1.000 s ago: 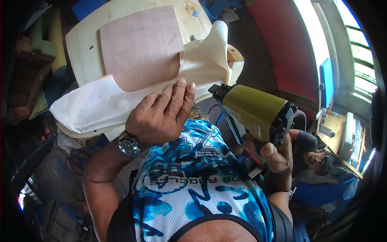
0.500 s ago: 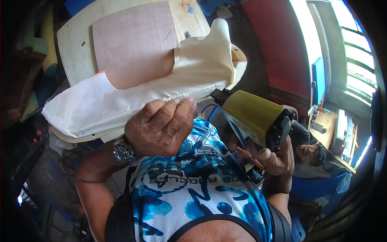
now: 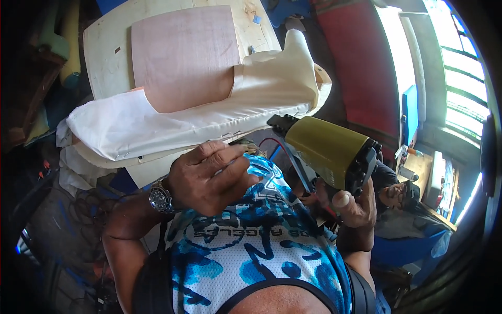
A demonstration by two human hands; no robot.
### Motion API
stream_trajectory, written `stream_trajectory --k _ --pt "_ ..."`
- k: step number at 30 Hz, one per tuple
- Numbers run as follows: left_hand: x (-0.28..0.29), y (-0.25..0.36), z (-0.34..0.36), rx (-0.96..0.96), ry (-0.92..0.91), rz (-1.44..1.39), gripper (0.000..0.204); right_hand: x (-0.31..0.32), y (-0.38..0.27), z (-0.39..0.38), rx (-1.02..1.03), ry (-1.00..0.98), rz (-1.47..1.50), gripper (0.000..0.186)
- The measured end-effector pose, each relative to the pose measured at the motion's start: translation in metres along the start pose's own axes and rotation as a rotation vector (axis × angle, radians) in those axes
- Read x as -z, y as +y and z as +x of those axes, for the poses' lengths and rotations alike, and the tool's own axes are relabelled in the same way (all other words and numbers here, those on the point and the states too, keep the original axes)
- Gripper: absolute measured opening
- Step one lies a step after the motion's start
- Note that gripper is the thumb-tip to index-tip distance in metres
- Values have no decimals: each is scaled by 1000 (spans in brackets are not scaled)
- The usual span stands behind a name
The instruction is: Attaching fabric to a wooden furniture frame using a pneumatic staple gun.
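My right hand [image 3: 357, 204] is wrapped round the grip of an olive-yellow pneumatic staple gun [image 3: 327, 146] with black end parts. Its nose points left toward the near edge of the cream fabric [image 3: 209, 123], apart from it. That fabric lies stretched over a curved wooden frame [image 3: 323, 83], with wrinkles along its near border. Just below this border hovers my left hand [image 3: 212, 178], a watch on its wrist. Its fingers are bent and slightly spread, with nothing visible in them; the thumb is hidden.
A plywood panel [image 3: 183, 57] rests on the pale wooden board [image 3: 107, 68] behind the fabric. Another person [image 3: 397, 193] sits at the right, near a small wooden table [image 3: 418, 162]. A red hose [image 3: 269, 140] runs beside the tool. Loose pale cloth [image 3: 78, 167] hangs at the left.
My left hand has come off the fabric edge and moved slightly down, its fingers loosening. The fabric-covered frame appears shifted right and turned a little. The staple gun stays nearly in place.
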State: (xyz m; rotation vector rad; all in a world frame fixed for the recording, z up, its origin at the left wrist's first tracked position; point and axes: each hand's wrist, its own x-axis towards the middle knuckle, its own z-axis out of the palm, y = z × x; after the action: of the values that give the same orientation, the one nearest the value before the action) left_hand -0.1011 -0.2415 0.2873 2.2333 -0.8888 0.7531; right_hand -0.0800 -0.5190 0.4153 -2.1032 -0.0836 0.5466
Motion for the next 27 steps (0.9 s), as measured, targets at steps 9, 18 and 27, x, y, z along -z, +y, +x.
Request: stream_trajectory --k 9,18,27 --pt "17 5 -1 -128 85 -13 31 20 33 -3 50 -46 351 58" --pt "26 -7 5 455 -298 433 49 30 159 42 -374 -11 157 24" --pt "20 56 54 435 -268 267 38 -26 338 143 -240 -197 -433 73"
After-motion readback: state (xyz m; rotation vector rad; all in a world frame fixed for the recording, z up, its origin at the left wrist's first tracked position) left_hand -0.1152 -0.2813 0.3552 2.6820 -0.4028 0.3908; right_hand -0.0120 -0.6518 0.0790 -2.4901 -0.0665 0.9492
